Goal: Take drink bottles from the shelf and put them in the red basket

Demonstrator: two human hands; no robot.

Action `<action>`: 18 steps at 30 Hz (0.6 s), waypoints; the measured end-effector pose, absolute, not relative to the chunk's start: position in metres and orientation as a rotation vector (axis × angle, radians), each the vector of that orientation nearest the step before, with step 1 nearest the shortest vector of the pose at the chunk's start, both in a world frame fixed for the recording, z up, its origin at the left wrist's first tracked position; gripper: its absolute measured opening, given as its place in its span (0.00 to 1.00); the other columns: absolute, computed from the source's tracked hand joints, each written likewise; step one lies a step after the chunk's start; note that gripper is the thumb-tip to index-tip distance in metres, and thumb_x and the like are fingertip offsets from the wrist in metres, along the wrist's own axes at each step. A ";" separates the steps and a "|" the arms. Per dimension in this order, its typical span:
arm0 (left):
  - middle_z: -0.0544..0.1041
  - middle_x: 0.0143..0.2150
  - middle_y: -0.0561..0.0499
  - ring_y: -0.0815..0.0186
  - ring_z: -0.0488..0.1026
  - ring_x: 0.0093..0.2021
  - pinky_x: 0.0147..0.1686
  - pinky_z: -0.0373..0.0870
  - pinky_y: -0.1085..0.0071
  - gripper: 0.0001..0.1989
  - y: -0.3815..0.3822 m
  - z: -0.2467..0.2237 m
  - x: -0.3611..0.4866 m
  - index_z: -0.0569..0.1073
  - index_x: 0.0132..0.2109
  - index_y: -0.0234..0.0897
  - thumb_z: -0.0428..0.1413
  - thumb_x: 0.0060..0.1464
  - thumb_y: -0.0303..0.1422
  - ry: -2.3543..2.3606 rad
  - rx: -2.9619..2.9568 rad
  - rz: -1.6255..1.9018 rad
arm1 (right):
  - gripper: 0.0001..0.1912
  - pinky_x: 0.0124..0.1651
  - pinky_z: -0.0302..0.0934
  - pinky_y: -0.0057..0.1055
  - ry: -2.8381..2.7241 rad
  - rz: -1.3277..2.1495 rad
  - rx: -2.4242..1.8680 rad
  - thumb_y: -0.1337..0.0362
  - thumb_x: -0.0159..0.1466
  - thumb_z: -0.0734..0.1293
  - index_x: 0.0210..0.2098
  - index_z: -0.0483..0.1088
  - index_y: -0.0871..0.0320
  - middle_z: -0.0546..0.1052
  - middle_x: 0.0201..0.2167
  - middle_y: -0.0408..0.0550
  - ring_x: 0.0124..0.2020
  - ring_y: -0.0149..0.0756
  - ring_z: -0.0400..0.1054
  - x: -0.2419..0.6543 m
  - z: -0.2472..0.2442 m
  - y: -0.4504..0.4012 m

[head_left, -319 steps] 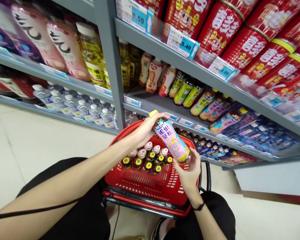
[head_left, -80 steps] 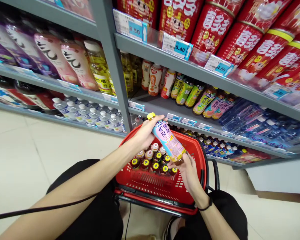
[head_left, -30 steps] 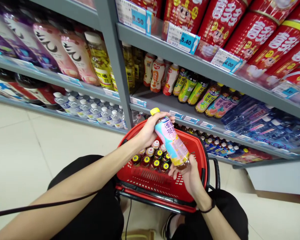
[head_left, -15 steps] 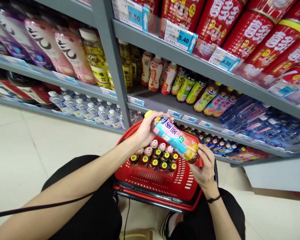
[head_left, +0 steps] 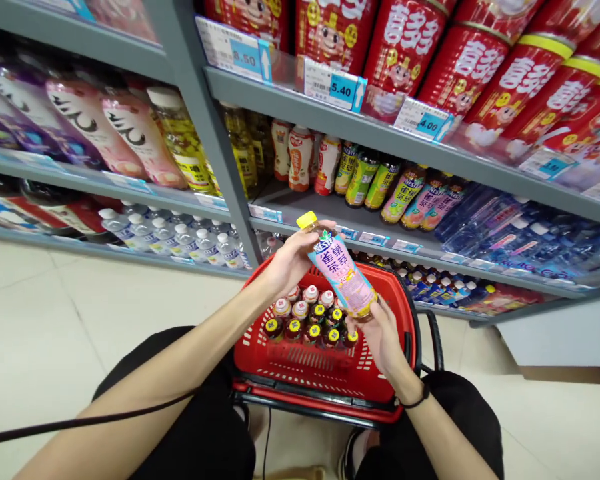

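Observation:
Both hands hold a tea bottle (head_left: 344, 273) with a pink and blue label and a yellow cap, tilted over the basket. My left hand (head_left: 294, 260) is closed round its neck end, just below the cap. At the base, my right hand (head_left: 384, 330) grips with thumb and fingers. Below them the red shopping basket (head_left: 310, 387) sits between my knees. Inside it, several upright bottles stand in rows, some with yellow caps (head_left: 313, 333) and some with white caps (head_left: 283, 307). The held bottle and my right fingers hide part of these rows.
Ahead, a grey shelf (head_left: 280, 207) carries small drink bottles (head_left: 405, 193), with wrapped water packs (head_left: 505, 230) to their right. Red cans (head_left: 400, 53) fill the shelf above. Larger bottles (head_left: 130, 133) stand at the left. A black cable (head_left: 90, 419) crosses my left arm.
The bottle has been turned about its length, so another side of its label faces me. My right hand has moved left and down with its base. The camera view has shifted slightly.

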State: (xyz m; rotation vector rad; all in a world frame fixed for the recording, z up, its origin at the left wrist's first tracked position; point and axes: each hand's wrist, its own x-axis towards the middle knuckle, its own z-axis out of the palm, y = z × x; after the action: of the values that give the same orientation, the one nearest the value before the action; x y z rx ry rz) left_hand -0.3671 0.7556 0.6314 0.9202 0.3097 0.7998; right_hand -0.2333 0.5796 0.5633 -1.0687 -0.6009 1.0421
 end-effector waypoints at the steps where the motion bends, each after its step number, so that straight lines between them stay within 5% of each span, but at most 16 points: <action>1: 0.83 0.49 0.44 0.51 0.78 0.52 0.53 0.71 0.58 0.22 0.754 0.632 -0.367 0.77 0.53 0.35 0.61 0.53 0.40 0.301 0.921 0.792 | 0.23 0.24 0.67 0.27 -0.522 1.172 -1.019 0.45 0.65 0.69 0.45 0.73 0.60 0.81 0.35 0.53 0.28 0.35 0.75 -0.235 0.563 0.579; 7: 0.83 0.50 0.42 0.48 0.77 0.55 0.58 0.70 0.53 0.22 0.747 0.628 -0.363 0.77 0.53 0.34 0.60 0.54 0.41 0.272 0.826 0.736 | 0.46 0.09 0.44 0.21 -0.266 1.820 -0.851 0.26 0.61 0.51 0.33 0.75 0.64 0.77 0.18 0.55 0.12 0.33 0.66 -0.248 0.538 0.571; 14: 0.82 0.52 0.40 0.47 0.75 0.58 0.60 0.69 0.52 0.26 0.746 0.623 -0.359 0.76 0.56 0.32 0.61 0.53 0.42 0.319 0.805 0.714 | 0.46 0.09 0.41 0.20 -0.198 1.770 -0.692 0.23 0.60 0.51 0.24 0.71 0.61 0.71 0.12 0.48 0.08 0.27 0.58 -0.255 0.520 0.567; 18: 0.82 0.53 0.40 0.48 0.76 0.57 0.60 0.70 0.52 0.25 0.747 0.623 -0.357 0.77 0.55 0.32 0.60 0.53 0.42 0.334 0.796 0.713 | 0.47 0.09 0.44 0.20 -0.186 1.778 -0.765 0.23 0.59 0.52 0.25 0.73 0.63 0.74 0.14 0.52 0.11 0.32 0.66 -0.254 0.537 0.569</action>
State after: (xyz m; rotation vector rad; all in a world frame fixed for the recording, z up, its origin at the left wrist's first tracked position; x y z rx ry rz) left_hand -0.3567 0.7470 0.6231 0.7959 0.3344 0.7134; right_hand -0.2544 0.5695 0.5369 -0.7650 -0.1862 1.7780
